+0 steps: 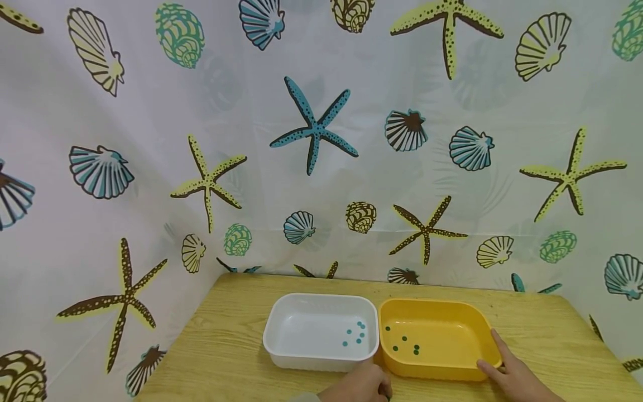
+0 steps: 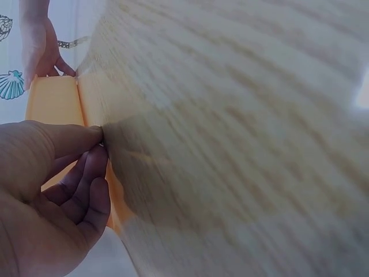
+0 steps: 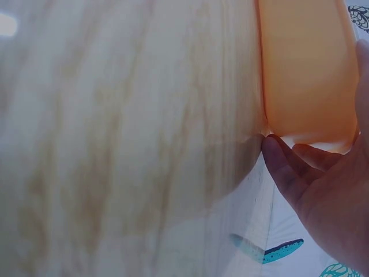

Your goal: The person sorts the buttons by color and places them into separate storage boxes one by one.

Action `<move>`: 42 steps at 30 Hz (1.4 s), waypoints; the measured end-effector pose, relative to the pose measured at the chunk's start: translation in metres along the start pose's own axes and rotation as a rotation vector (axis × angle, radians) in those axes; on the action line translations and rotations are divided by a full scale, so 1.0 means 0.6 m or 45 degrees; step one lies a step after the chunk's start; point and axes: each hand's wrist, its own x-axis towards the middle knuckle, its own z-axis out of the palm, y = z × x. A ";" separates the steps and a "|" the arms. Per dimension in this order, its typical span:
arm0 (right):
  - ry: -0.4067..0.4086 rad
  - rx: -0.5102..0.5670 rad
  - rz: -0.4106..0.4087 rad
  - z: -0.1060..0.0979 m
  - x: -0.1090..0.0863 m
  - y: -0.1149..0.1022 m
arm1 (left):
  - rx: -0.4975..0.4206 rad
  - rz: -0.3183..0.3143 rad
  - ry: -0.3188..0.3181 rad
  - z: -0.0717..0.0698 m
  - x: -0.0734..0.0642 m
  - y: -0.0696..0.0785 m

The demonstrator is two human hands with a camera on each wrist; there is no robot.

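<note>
My left hand [image 1: 359, 385] is by the front edge of the two tubs, close over the tabletop. Its thumb and index finger pinch a small dark green piece [image 1: 388, 398], mostly hidden by the fingertips; the other fingers are curled in. My right hand [image 1: 514, 373] holds the right end of the yellow tub [image 1: 452, 373], thumb at the front corner and index finger along the end rim. Several small dark green round pieces [image 1: 404, 338] lie in the left part of that tub. Left of it is a white tub [image 1: 301, 362] with several teal round pieces [image 1: 349, 331] towards its right side.
Both tubs stand side by side on a wood-grain table [image 1: 221, 335], their ends close together. Behind and at the sides hangs a white curtain [image 1: 351, 184] printed with starfish and shells.
</note>
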 end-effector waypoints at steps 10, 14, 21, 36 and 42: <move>0.000 0.000 -0.006 0.000 0.001 0.001 | 0.046 0.141 -0.014 -0.001 -0.001 -0.006; 0.001 -0.001 -0.015 0.001 0.001 0.001 | 0.030 0.163 -0.033 -0.003 -0.005 -0.005; -0.014 0.003 0.036 0.001 0.002 -0.002 | 0.044 0.249 -0.040 -0.010 -0.014 0.004; -0.002 -0.014 0.008 0.001 -0.001 -0.001 | 0.014 0.268 -0.049 -0.025 -0.026 0.031; -0.007 -0.014 0.015 0.000 0.000 0.000 | 0.068 0.378 -0.028 -0.036 -0.031 0.047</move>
